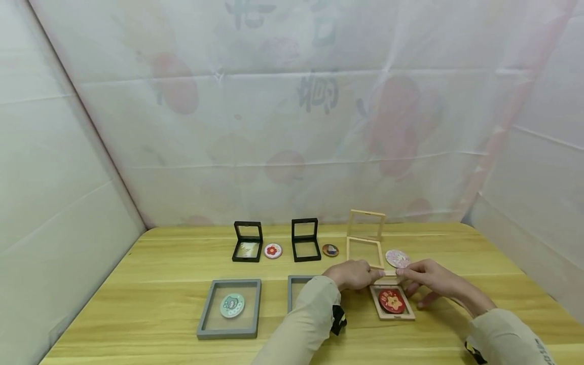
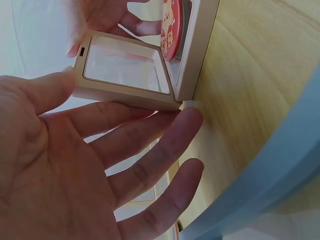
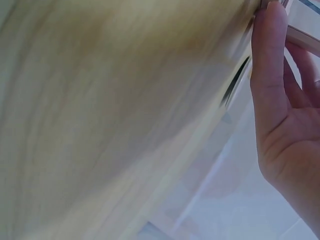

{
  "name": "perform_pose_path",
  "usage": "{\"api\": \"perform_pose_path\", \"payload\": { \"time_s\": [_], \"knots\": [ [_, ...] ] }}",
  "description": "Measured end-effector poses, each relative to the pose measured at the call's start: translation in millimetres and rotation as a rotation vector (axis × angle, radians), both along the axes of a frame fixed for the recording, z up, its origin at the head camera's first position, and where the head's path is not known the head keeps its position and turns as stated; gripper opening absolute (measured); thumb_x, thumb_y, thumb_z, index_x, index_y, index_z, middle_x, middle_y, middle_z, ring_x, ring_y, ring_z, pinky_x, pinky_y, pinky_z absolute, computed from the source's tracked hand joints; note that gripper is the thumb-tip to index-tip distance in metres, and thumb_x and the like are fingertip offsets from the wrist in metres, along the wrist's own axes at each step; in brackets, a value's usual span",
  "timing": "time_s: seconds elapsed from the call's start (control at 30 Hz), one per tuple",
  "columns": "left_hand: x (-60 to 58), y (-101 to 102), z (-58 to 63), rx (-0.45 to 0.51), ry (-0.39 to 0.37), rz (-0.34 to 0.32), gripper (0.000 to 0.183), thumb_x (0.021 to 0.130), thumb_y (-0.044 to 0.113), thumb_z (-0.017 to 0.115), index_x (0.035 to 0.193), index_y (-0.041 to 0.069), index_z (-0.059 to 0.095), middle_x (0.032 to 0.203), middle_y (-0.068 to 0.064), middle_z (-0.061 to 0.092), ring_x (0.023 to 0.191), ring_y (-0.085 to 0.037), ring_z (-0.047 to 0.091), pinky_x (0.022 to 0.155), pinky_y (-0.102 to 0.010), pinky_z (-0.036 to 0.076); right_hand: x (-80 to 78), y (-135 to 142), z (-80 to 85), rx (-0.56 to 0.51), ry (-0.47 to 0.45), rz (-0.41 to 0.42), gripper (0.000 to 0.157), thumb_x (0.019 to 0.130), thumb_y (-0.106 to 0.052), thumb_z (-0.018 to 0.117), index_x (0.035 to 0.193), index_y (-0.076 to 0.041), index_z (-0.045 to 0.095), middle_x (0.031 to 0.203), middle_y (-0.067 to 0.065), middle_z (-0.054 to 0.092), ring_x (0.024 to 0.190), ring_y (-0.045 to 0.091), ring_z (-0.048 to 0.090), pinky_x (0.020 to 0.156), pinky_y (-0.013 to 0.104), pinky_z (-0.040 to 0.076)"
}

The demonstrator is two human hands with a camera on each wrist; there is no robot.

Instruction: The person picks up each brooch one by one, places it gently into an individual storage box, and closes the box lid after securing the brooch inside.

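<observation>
A small pinkish-beige display frame (image 1: 397,317) lies hinged partway open on the table, its clear-windowed lid (image 2: 125,93) raised at the far side. Inside its base sits a round red badge (image 1: 391,301) with a yellow star figure. My left hand (image 1: 353,275) pinches the lid's left side, thumb on the top edge and fingers along the side, the lower fingers spread loose. Opposite it, my right hand (image 1: 431,279) holds the lid's right corner by the thumb, with its other fingers down beside the frame. The right wrist view catches only part of the frame at its upper corner.
Behind stand two open black frames (image 1: 247,259) (image 1: 307,259) and an open wooden-coloured frame (image 1: 349,251). Round badges lie beside them, including a pink one (image 1: 398,258). A grey frame (image 1: 228,333) holds a green badge (image 1: 232,305); another grey frame (image 1: 290,294) is partly behind my left sleeve.
</observation>
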State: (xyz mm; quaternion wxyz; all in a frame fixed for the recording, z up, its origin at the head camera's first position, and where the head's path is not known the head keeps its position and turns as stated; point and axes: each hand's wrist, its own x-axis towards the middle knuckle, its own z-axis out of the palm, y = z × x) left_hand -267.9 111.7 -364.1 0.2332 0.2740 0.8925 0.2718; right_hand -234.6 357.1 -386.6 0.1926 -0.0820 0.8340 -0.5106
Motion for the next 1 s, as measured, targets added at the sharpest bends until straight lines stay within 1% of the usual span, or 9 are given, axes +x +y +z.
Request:
{"api": "perform_pose_path", "payload": {
  "time_s": [0.1, 0.17, 0.2, 0.27, 0.33, 0.57, 0.7, 0.83, 1.0],
  "knots": [
    [-0.7, 0.6, -0.2, -0.019, 0.017, 0.000, 0.047, 0.107, 0.047, 0.046, 0.127, 0.010, 0.068, 0.105, 0.001, 0.061, 0.085, -0.013, 0.052, 0.075, -0.028, 0.041, -0.2, 1.2, -0.1, -0.011, -0.001, 0.010, 0.047, 0.107, -0.029, 0.053, 0.118, 0.017, 0.061, 0.105, 0.009, 0.069, 0.089, 0.025, 0.068, 0.063, 0.042, 0.061],
    [-1.5, 0.7, -0.5, -0.025, 0.022, -0.006, 0.050, 0.106, 0.047, 0.047, 0.135, 0.011, 0.065, 0.120, 0.003, 0.063, 0.093, -0.013, 0.053, 0.079, -0.028, 0.042, -0.6, 2.4, -0.1, -0.017, -0.001, 0.023, 0.046, 0.107, -0.028, 0.053, 0.117, 0.017, 0.060, 0.107, 0.009, 0.068, 0.090, 0.025, 0.068, 0.063, 0.043, 0.061],
    [-1.9, 0.6, -0.6, -0.032, 0.028, -0.009, 0.051, 0.106, 0.048, 0.047, 0.138, 0.011, 0.063, 0.127, 0.004, 0.062, 0.097, -0.012, 0.053, 0.081, -0.028, 0.043, -0.8, 3.0, 0.0, -0.021, 0.001, 0.033, 0.045, 0.107, -0.027, 0.053, 0.117, 0.017, 0.060, 0.108, 0.009, 0.068, 0.091, 0.026, 0.068, 0.064, 0.043, 0.061],
    [-2.7, 0.1, -0.7, -0.044, 0.042, -0.024, 0.052, 0.106, 0.049, 0.047, 0.138, 0.011, 0.063, 0.131, 0.003, 0.062, 0.099, -0.011, 0.054, 0.084, -0.027, 0.044, -1.2, 3.5, 0.4, -0.024, 0.003, 0.051, 0.043, 0.107, -0.025, 0.054, 0.116, 0.016, 0.060, 0.110, 0.010, 0.066, 0.092, 0.026, 0.068, 0.065, 0.044, 0.061],
    [-3.5, -0.7, -0.6, -0.055, 0.056, -0.042, 0.051, 0.106, 0.049, 0.047, 0.136, 0.011, 0.065, 0.129, 0.003, 0.063, 0.099, -0.010, 0.055, 0.084, -0.026, 0.044, -1.9, 3.4, 0.8, -0.024, 0.005, 0.065, 0.041, 0.106, -0.024, 0.055, 0.115, 0.016, 0.061, 0.109, 0.010, 0.066, 0.093, 0.027, 0.067, 0.066, 0.044, 0.061],
    [-5.1, -2.4, -1.1, -0.075, 0.081, -0.072, 0.052, 0.104, 0.052, 0.050, 0.133, 0.012, 0.068, 0.132, 0.004, 0.065, 0.120, -0.010, 0.058, 0.097, -0.026, 0.045, -3.1, 5.5, 1.0, -0.030, 0.008, 0.095, 0.036, 0.104, -0.021, 0.059, 0.113, 0.014, 0.062, 0.100, 0.011, 0.064, 0.092, 0.027, 0.066, 0.066, 0.044, 0.061],
    [-5.4, -2.0, -1.7, -0.080, 0.092, -0.085, 0.051, 0.104, 0.052, 0.051, 0.130, 0.012, 0.069, 0.129, 0.004, 0.066, 0.118, -0.010, 0.059, 0.095, -0.025, 0.046, -3.9, 8.0, 0.1, -0.037, 0.016, 0.121, 0.036, 0.104, -0.018, 0.060, 0.115, 0.016, 0.060, 0.095, 0.011, 0.063, 0.087, 0.026, 0.066, 0.066, 0.043, 0.061],
    [-4.4, -1.5, -1.6, -0.079, 0.077, -0.078, 0.047, 0.103, 0.050, 0.054, 0.126, 0.013, 0.071, 0.123, 0.005, 0.068, 0.111, -0.009, 0.060, 0.092, -0.025, 0.047, -5.2, 9.4, -0.1, -0.026, 0.013, 0.144, 0.038, 0.103, -0.016, 0.061, 0.118, 0.019, 0.059, 0.094, 0.011, 0.064, 0.084, 0.026, 0.067, 0.066, 0.043, 0.061],
    [-5.8, -1.7, -3.7, -0.070, 0.054, -0.076, 0.044, 0.101, 0.050, 0.058, 0.125, 0.016, 0.072, 0.122, 0.007, 0.067, 0.113, -0.010, 0.060, 0.094, -0.027, 0.047, -5.8, 9.5, 1.3, -0.005, 0.014, 0.164, 0.042, 0.102, -0.017, 0.063, 0.121, 0.020, 0.057, 0.097, 0.011, 0.066, 0.083, 0.025, 0.067, 0.067, 0.042, 0.061]
  ]
}}
